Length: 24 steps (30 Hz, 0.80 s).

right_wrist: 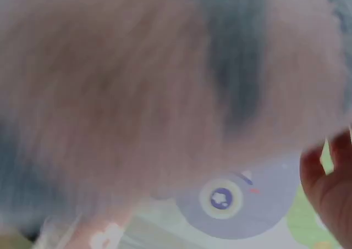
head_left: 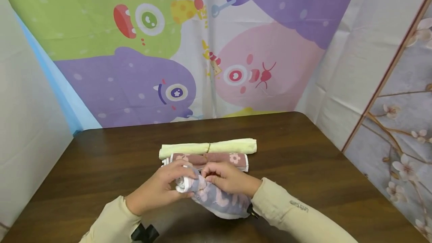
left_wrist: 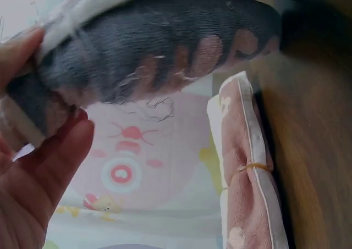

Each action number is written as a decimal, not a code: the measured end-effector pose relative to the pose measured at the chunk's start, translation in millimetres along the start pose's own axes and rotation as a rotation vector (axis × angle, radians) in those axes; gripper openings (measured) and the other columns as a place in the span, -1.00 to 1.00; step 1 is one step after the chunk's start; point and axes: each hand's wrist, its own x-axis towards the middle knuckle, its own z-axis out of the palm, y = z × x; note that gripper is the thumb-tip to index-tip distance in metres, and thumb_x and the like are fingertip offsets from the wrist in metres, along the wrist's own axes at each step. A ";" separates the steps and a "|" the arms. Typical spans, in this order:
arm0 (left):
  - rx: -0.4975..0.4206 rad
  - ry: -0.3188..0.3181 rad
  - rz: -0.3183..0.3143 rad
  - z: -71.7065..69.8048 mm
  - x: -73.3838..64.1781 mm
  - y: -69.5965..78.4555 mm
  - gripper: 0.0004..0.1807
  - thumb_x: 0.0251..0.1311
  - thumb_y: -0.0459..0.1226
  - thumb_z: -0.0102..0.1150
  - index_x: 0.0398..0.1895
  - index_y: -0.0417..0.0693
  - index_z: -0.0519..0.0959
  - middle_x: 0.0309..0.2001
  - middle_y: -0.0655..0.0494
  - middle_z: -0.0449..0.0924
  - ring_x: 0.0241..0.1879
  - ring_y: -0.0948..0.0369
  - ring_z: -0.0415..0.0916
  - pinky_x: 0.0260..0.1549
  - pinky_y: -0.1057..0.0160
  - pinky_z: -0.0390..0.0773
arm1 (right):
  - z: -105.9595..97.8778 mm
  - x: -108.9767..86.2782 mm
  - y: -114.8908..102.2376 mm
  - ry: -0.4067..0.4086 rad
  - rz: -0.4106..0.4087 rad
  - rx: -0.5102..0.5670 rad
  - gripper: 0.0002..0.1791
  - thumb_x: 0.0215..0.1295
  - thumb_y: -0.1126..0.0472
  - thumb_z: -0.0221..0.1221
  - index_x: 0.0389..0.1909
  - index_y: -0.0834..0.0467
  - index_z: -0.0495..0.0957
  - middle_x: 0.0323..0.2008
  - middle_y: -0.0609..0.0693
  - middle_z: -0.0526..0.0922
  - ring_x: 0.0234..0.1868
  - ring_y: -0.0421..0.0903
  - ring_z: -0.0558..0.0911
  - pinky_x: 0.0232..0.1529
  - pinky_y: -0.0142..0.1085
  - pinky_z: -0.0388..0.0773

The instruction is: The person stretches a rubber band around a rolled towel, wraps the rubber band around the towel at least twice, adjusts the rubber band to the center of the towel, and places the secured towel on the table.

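Observation:
A rolled blue-grey and pink towel [head_left: 221, 198] with a white edge slants down to the right above the table. My left hand [head_left: 164, 185] grips its left end, thumb below and fingers over the top. In the left wrist view, a thin dark band [left_wrist: 71, 107] crosses the roll beside the left hand's fingertips. My right hand [head_left: 225, 177] has its fingers curled in at the roll's upper side, pinching there. In the right wrist view the towel [right_wrist: 165, 95] is blurred and close, with the right hand [right_wrist: 333, 186] at its edge.
Just beyond the hands lies a rolled dusty-pink flower towel [head_left: 219, 159], tied with a thin band. Behind it is a rolled pale-yellow towel [head_left: 233, 146], also tied. The brown wooden table [head_left: 111, 160] meets a cartoon-print cloth [head_left: 135, 78] at the back.

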 end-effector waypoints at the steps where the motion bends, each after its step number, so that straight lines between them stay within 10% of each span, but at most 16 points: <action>1: 0.009 0.031 0.001 0.5 -0.1 -0.1 -0.62 -0.13 -0.35 0.48 -0.21 -0.09 0.55 -0.20 0.00 0.57 -0.17 0.13 0.48 -0.15 0.30 0.48 | 0.0 -0.5 -0.9 0.020 -0.022 -0.020 -0.92 0.31 0.50 0.04 -0.30 0.29 0.46 -0.40 0.06 0.52 -0.36 -0.29 0.43 -0.28 -0.37 0.48; 7: 0.003 0.166 -0.074 1.8 1.3 1.1 -0.75 0.12 -0.17 0.32 -0.27 -0.14 0.57 -0.22 -0.03 0.54 -0.23 0.24 0.48 -0.32 0.43 0.51 | -0.6 3.0 -12.0 0.235 -0.374 -0.479 -0.92 0.29 0.30 0.17 -0.31 0.14 0.64 -0.36 -0.08 0.63 -0.29 -0.21 0.56 -0.07 -0.26 0.48; 12: -0.164 0.124 -0.065 -1.9 4.3 1.7 -0.87 0.12 -0.38 0.31 -0.27 -0.18 0.59 -0.18 -0.07 0.51 -0.11 0.25 0.47 -0.21 0.44 0.50 | 0.9 7.1 -23.9 0.351 -0.495 -0.841 -0.88 0.22 0.17 0.24 -0.33 0.07 0.73 -0.39 -0.16 0.66 -0.32 -0.23 0.59 -0.19 -0.30 0.44; 17: -0.258 0.089 -0.029 -4.7 7.8 4.2 -0.89 0.08 -0.47 0.30 -0.36 -0.15 0.58 -0.26 -0.05 0.52 -0.12 0.21 0.45 -0.13 0.40 0.47 | -2.0 7.6 -29.4 0.251 -0.466 -0.847 -0.83 0.02 0.22 0.37 -0.30 0.08 0.75 -0.40 -0.17 0.65 -0.34 -0.23 0.54 -0.20 -0.35 0.41; 24: -0.114 0.148 -0.045 3.1 8.8 6.7 -0.66 -0.29 -0.65 0.37 -0.49 -0.09 0.60 -0.39 0.04 0.53 -0.20 0.23 0.41 -0.23 0.38 0.42 | -4.2 7.7 -33.6 0.094 -0.387 -0.754 -0.92 0.03 0.23 0.38 -0.40 0.06 0.73 -0.48 -0.17 0.60 -0.41 -0.23 0.45 -0.12 -0.34 0.39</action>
